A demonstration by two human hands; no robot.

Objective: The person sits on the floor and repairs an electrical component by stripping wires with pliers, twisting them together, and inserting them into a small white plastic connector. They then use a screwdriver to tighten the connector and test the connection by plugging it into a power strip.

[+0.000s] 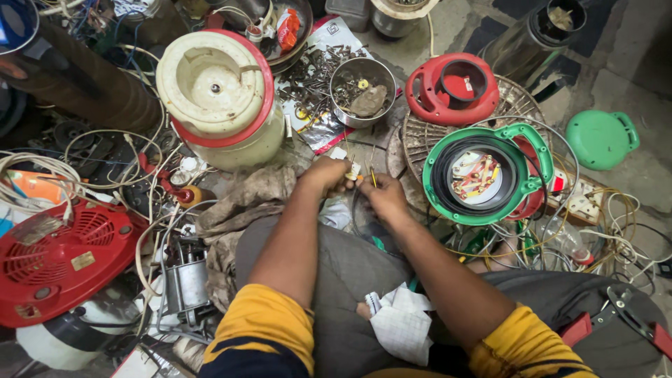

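Head view showed my left hand (327,175) pinched shut on a small white part (354,170), just left of my right hand (381,196), whose grip held a thin yellow wire (372,178) nearly upright, both above my lap.

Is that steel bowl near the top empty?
No, the steel bowl holds small metal bits and a brownish lump, and more screws lie spread on the sheet beside it.
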